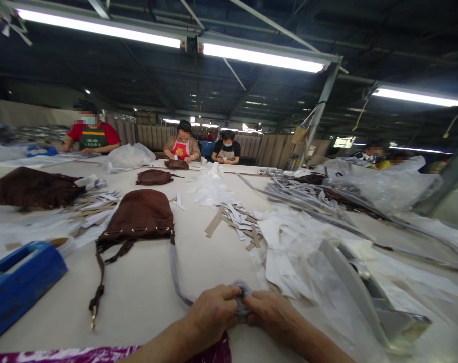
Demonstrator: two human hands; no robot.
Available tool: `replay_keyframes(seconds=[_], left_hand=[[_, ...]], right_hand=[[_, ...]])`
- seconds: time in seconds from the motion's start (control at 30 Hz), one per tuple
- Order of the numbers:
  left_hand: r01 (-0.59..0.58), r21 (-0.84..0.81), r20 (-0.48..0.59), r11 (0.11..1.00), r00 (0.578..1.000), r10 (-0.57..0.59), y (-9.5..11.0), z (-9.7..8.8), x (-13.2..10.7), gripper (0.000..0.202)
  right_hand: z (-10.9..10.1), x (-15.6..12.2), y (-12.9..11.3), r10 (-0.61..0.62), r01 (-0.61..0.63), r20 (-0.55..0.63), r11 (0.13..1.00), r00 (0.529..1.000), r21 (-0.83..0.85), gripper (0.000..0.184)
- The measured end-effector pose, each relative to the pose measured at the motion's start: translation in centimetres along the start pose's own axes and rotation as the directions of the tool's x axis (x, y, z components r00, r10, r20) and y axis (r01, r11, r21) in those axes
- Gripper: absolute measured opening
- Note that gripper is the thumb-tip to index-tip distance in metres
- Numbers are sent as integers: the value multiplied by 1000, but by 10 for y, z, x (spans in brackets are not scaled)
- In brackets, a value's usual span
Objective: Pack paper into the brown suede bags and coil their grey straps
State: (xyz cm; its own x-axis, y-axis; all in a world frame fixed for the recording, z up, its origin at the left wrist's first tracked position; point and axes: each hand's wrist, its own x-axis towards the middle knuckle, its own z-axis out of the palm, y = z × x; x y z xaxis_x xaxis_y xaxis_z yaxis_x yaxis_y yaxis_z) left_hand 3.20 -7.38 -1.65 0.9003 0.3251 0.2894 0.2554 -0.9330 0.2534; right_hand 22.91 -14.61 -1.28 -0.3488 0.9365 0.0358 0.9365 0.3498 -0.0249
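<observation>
At the table's near edge, my left hand and my right hand are close together, their fingers pinching a bunched-up part of a bag strap. The strap looks wrapped in greyish see-through film. From my hands it runs left and up to a brown drawstring handbag lying on the table. Gold eyelets line the bag's lower edge, and a brown cord with a gold clip hangs from its left side. My fingertips partly cover the strap's end.
A blue tape dispenser stands at left, a grey tape dispenser at right. Paper strips and plastic film litter the middle. More brown bags lie at far left and farther back. Several people sit across the table.
</observation>
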Motion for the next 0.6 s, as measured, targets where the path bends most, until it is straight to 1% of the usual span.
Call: replay_keyframes(seconds=[0.07,0.1,0.17,0.23,0.27,0.33,0.37,0.43,0.5,0.53,0.6], left_hand=[[-53,-18,22,998,998,53,-6,-7,1,10],[-68,-12,33,998,997,69,-7,-7,2,10],[-40,40,20,998,999,40,-7,2,5,10],[16,110,-34,994,999,-12,-5,19,9,7],[35,144,-69,989,997,-26,-5,29,12,4],[38,205,-116,978,993,-15,-7,48,17,5],[34,236,-131,971,991,-3,-9,56,19,6],[35,302,-151,953,988,12,-15,69,23,5],[16,345,-145,938,989,37,-20,77,25,6],[6,359,-139,933,989,47,-21,78,25,6],[-17,370,-119,929,991,65,-24,71,24,7]], right_hand=[[-8,1,5,-33,32,17,998,999,47,3],[-11,1,5,-52,51,20,997,998,65,3],[-14,2,3,-48,47,20,998,999,40,5],[-13,5,-3,-2,2,-15,998,1000,-61,16],[-11,6,-6,21,-27,-57,993,998,-113,21],[-5,11,-9,34,-62,-163,983,986,-171,21],[-1,14,-9,20,-57,-206,983,978,-174,19],[9,19,-6,-31,-5,-240,989,970,-146,19],[19,22,2,-102,83,-250,993,963,-88,30],[24,23,6,-127,116,-258,992,958,-56,37],[35,22,14,-148,151,-275,989,950,-11,46]])
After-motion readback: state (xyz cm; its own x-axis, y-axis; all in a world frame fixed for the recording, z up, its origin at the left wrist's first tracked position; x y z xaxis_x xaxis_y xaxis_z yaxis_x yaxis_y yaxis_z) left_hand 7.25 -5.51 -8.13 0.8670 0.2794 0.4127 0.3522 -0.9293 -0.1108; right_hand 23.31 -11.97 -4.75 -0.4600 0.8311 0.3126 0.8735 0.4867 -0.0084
